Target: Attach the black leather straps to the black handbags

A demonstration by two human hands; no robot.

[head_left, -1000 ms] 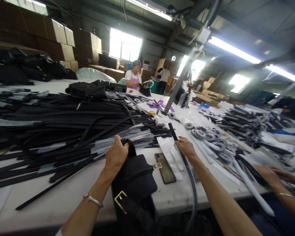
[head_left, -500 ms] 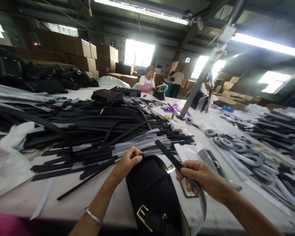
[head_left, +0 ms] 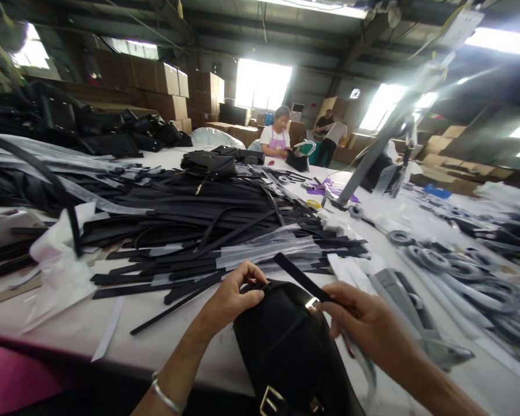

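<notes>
A black handbag (head_left: 286,335) with gold buckles lies in front of me at the table's near edge. My left hand (head_left: 238,297) pinches the bag's top corner, thumb against bent fingers, beside a small gold fitting. In my right hand (head_left: 355,312) is a black strap (head_left: 301,277), its free end pointing up and left over the bag. The strap's grey-wrapped length hangs down below that hand. A gold buckle (head_left: 312,303) on the bag sits right by the right fingertips; whether the fingers touch it I cannot tell.
Many black straps (head_left: 190,214) lie heaped across the table (head_left: 164,352). To the right are a grey tool (head_left: 405,300) and wrapped strap rolls (head_left: 431,260). A metal post (head_left: 368,159) rises mid-table. Across from me a person (head_left: 278,136) in a pink apron sits with a bag.
The view has turned left, so the scene sits further right. My right hand with the strap has come closer to the bag's buckle. The left hand keeps its place at the bag's corner.
</notes>
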